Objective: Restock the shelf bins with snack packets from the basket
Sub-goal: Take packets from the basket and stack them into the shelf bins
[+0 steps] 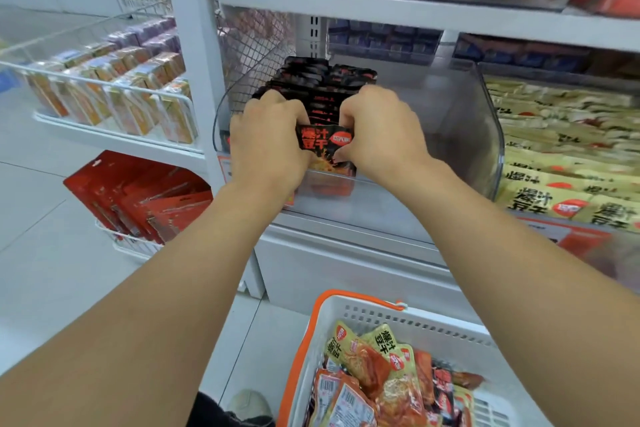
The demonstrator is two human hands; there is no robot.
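Hands gripped a row of black snack packets [325, 104] from both sides inside the clear shelf bin [485, 135]: the left hand [268, 144] curled round the left edge, the right hand [379, 135] round the right edge. The row stood against the bin's left wall, leaving open room to its right. The front packet read "爆汁豆干" in red. The neighbouring bin held yellow packets [568, 156] with the same characters. The white basket [450, 333], orange-handled, sat below with mixed packets [377, 378].
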